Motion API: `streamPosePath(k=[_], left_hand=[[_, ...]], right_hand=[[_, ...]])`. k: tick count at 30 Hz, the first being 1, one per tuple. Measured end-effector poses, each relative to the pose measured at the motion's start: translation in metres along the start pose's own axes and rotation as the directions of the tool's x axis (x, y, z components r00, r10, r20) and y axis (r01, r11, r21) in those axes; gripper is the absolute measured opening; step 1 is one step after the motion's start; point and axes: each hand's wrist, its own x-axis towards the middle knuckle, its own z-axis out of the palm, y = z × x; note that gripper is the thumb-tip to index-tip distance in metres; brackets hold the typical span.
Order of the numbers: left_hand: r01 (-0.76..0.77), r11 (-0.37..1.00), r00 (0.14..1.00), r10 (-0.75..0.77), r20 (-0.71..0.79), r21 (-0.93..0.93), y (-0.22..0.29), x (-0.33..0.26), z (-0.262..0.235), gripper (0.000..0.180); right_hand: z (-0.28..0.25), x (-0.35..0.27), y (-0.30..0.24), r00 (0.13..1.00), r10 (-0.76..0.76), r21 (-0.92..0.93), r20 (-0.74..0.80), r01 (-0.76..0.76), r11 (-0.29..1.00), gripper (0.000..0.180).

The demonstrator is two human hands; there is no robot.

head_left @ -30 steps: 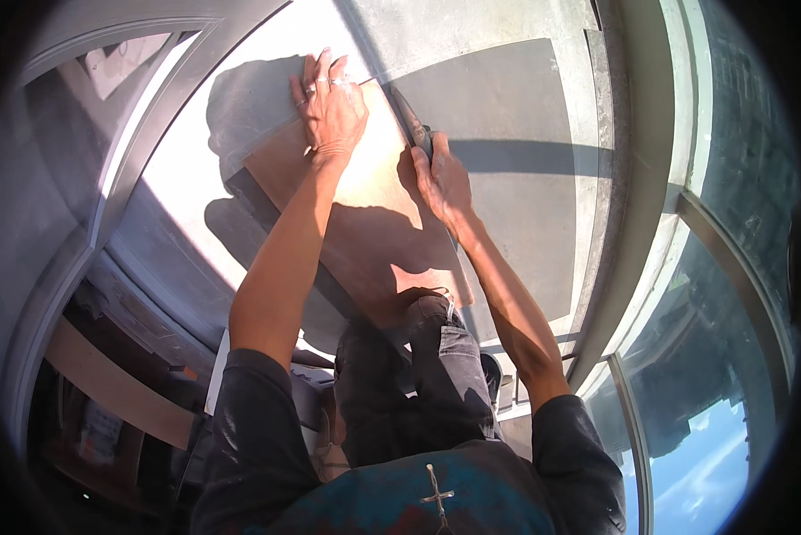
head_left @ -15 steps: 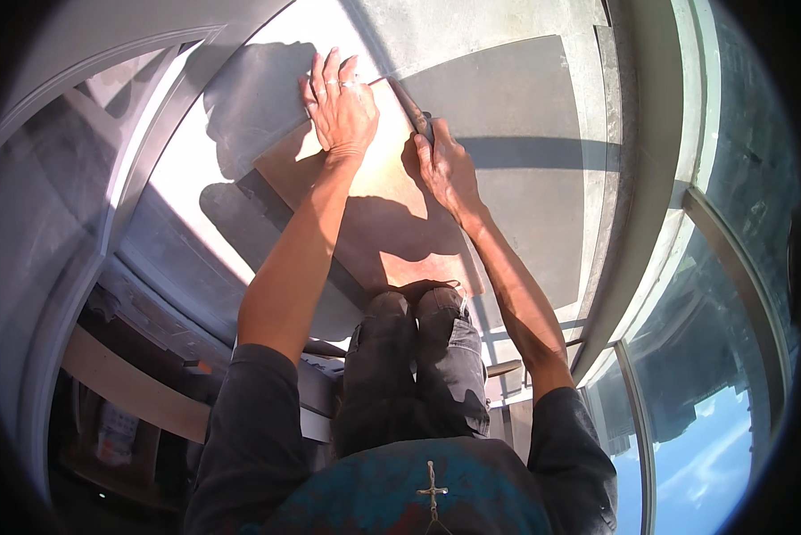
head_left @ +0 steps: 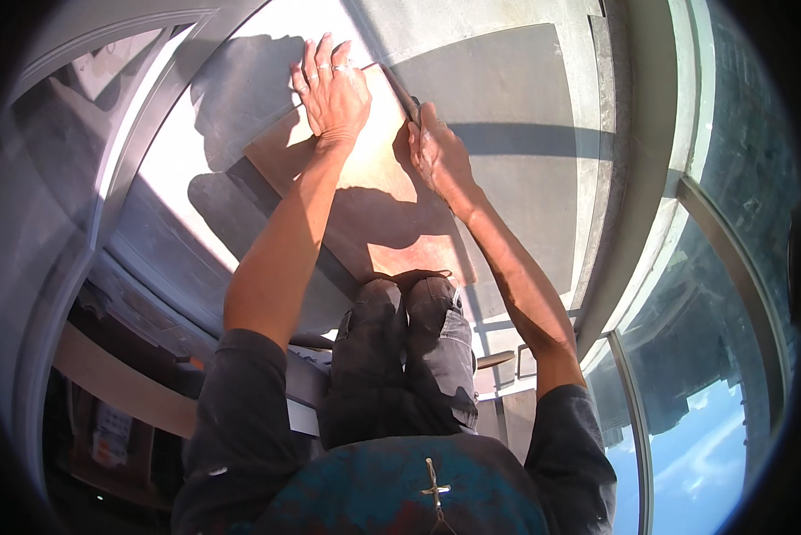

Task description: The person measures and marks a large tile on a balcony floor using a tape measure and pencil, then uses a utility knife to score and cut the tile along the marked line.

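Left hand [head_left: 332, 89] flat on tile [head_left: 365, 192] | right hand [head_left: 438, 152] gripping its right edge

Left hand [head_left: 331, 89]: lay flat, palm down, fingers extended and slightly spread, rings on two fingers; forearm bare, stretched forward from a dark sleeve. Right hand [head_left: 438, 152]: curled, fingers closed in a grip, knuckles up; forearm bare, extended forward and inward. Both arms reached ahead past the bent knees [head_left: 407, 299], hands near each other.
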Motion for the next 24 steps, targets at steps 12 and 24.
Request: streamPosePath(k=[12, 24], left_hand=[[-0.081, 0.995, 0.987, 0.089, -0.137, 0.062, -0.008, 0.001, 0.008, 0.035], [-0.049, 0.998, 0.997, 0.051, -0.058, 0.036, -0.003, 0.002, 0.0, 0.036]], right_hand=[[0.003, -0.174, 0.099, 0.97, 0.218, -0.178, 0.106, -0.197, 0.964, 0.019], [-0.019, -0.03, 0.012, 0.996, 0.091, 0.013, -0.018, -0.091, 0.996, 0.019]])
